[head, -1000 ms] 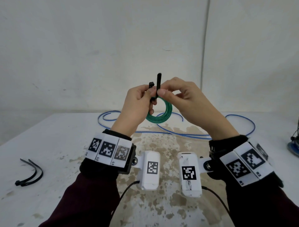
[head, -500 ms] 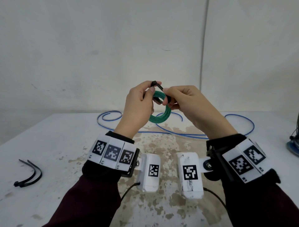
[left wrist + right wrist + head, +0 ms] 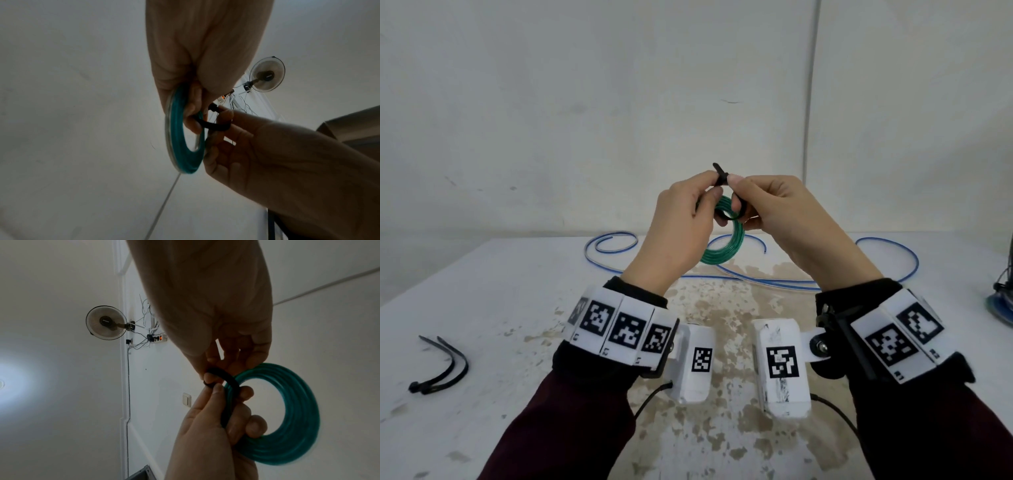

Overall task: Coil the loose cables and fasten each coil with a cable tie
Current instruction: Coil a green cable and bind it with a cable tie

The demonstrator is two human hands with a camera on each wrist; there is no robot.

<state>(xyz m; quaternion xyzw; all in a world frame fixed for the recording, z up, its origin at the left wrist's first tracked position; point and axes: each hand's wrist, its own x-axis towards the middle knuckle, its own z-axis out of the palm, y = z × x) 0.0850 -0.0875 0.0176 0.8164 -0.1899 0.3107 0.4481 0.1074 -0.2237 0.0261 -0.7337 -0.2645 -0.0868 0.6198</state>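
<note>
Both hands are raised above the white table (image 3: 482, 308). A green cable coil (image 3: 722, 250) hangs between them. My left hand (image 3: 714, 193) has its fingers curled through the coil (image 3: 298, 410) and its thumb on the black cable tie (image 3: 720, 178). The tie (image 3: 229, 381) loops round the coil's upper strands. My right hand (image 3: 734, 197) pinches the tie's other end close to the left thumb. In the left wrist view the tie (image 3: 213, 125) arcs from the coil (image 3: 176, 138) to the right fingers (image 3: 224, 115). Whether the tail is inside the head is hidden.
A loose blue cable (image 3: 756, 281) winds across the back of the table. Two spare black cable ties (image 3: 445, 370) lie at the left. A dark object with a blue base (image 3: 1001, 305) stands at the right edge. The wall is close behind.
The tie's tail stood upright a second ago; it is now bent over into a loop round the coil, its ends together. Both hands rose slightly and drew closer.
</note>
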